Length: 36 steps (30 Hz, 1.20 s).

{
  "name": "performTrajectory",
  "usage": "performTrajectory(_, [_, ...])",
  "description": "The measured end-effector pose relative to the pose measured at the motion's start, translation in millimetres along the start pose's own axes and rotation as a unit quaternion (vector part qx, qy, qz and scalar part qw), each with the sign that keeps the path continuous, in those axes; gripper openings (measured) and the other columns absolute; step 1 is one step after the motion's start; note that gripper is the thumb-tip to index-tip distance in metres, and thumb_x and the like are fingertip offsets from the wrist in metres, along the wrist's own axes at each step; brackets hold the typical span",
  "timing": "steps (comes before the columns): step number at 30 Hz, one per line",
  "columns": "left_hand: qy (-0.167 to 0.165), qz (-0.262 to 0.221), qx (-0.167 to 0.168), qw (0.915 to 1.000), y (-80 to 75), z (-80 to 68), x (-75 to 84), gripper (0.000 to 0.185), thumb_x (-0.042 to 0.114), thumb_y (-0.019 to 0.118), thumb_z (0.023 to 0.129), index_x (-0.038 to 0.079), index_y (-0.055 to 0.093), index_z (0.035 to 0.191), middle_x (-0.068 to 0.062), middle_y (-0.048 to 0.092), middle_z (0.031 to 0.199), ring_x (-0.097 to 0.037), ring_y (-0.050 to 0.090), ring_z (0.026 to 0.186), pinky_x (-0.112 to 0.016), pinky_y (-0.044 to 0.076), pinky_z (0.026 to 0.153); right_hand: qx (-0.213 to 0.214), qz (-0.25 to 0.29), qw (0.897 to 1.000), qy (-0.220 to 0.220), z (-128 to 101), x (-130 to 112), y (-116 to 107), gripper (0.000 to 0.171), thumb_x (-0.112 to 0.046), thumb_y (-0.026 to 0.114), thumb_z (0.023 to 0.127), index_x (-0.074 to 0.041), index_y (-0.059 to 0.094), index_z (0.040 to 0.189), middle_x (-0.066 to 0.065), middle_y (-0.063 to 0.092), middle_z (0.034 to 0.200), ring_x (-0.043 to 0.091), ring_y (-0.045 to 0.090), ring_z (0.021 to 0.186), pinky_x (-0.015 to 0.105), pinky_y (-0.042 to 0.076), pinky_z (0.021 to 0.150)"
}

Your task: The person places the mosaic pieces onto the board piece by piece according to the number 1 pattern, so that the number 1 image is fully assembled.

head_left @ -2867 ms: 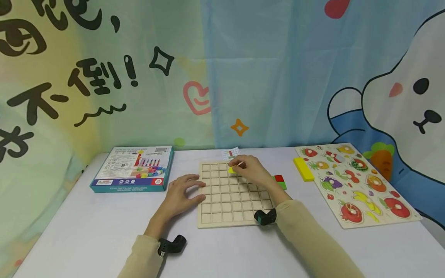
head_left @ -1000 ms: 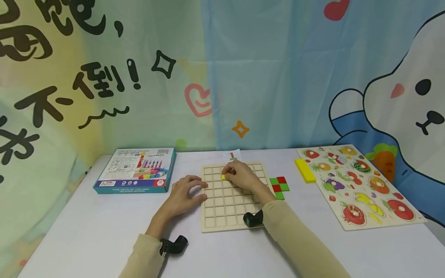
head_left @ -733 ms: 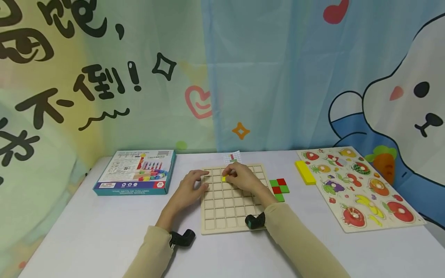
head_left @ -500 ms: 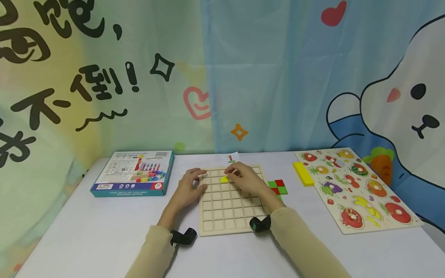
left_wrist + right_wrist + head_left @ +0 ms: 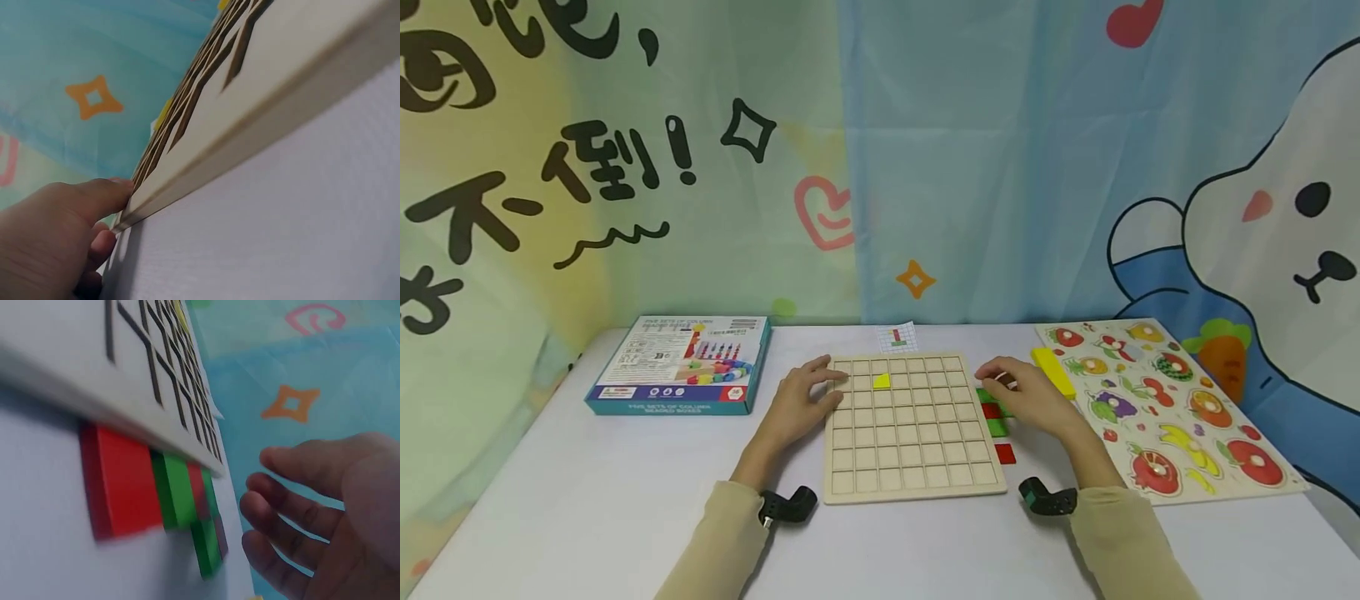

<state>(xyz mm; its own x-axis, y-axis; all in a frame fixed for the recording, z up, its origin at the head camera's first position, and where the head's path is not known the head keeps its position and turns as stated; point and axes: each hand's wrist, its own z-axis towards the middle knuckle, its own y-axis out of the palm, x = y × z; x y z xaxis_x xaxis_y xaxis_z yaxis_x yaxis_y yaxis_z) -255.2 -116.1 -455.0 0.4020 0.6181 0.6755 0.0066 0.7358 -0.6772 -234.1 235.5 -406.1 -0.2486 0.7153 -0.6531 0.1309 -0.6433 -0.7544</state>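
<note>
A pale wooden grid board [image 5: 914, 497] lies flat on the white table. One yellow tile [image 5: 882, 382] sits in a square near its far left part. At the board's left edge rests my left hand [image 5: 797, 406], thumb and fingertips touching the rim; in the left wrist view that hand [image 5: 56, 231] meets the board's edge. My right hand [image 5: 1030, 398] hovers past the board's right edge, fingers loosely bent and holding nothing. Beneath and beside it are red and green tiles, among them a green tile [image 5: 997, 428] and a separate red tile [image 5: 1005, 454]; the hand partly hides the group.
A printed grid card [image 5: 897, 337] lies behind the board. To the left is a teal-edged box [image 5: 677, 365]. On the right, a yellow block [image 5: 1053, 372] touches a fruit puzzle board [image 5: 1187, 408]. A printed curtain [image 5: 955, 167] hangs behind the table.
My right hand first moved the yellow tile leftward over the board, then let go of it in a square and swung right to the red and green tiles. My left hand stayed at the edge.
</note>
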Motion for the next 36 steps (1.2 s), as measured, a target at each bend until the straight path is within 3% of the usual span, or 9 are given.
performTrajectory(7, [0.002,0.01,0.001,0.9999,1.2,-3.5,-1.2,0.023,0.02,0.067,0.087,0.018,0.07,0.109,-0.014,0.048,0.142,-0.04,0.045,0.128,-0.059,0.03,0.102,-0.013,-0.049,0.999,0.017,-14,3,-13,0.021,-0.015,0.057,0.093,-0.006,0.062,0.112,0.012,0.06,0.109,0.023,0.057,0.09,0.031,0.048,0.071])
performTrajectory(19, [0.001,0.013,0.006,0.9999,1.3,-7.6,-2.1,0.019,0.024,0.064,0.09,0.02,0.07,0.107,-0.013,0.047,0.143,-0.038,0.047,0.124,-0.059,0.031,0.102,-0.034,-0.09,0.995,0.038,-18,13,-10,0.029,-0.014,0.061,0.089,-0.007,0.06,0.117,0.013,0.055,0.105,0.021,0.053,0.086,0.034,0.046,0.074])
performTrajectory(24, [0.004,0.017,0.009,0.9998,0.1,-5.2,0.2,0.018,0.023,0.064,0.089,0.02,0.07,0.107,-0.013,0.047,0.142,-0.038,0.047,0.123,-0.059,0.032,0.1,-0.039,-0.088,0.994,0.049,-18,14,-10,0.038,-0.016,0.06,0.09,-0.007,0.054,0.126,0.015,0.055,0.108,0.022,0.053,0.088,0.036,0.047,0.076])
performTrajectory(30, [0.005,0.019,0.007,0.9998,0.7,-4.0,0.4,0.018,0.022,0.065,0.089,0.019,0.07,0.106,-0.014,0.048,0.142,-0.038,0.048,0.122,-0.059,0.032,0.099,-0.023,-0.096,0.994,0.054,-17,15,-4,0.036,-0.014,0.053,0.094,-0.002,0.054,0.128,0.016,0.053,0.107,0.023,0.051,0.086,0.036,0.044,0.076])
performTrajectory(36, [-0.004,0.019,0.001,0.9998,1.7,-3.1,1.4,0.018,0.022,0.065,0.089,0.02,0.07,0.106,-0.012,0.047,0.143,-0.037,0.047,0.123,-0.057,0.031,0.101,-0.006,-0.091,0.993,0.078,-16,16,0,0.028,-0.012,0.052,0.094,-0.006,0.057,0.121,0.016,0.052,0.105,0.024,0.05,0.085,0.035,0.044,0.076])
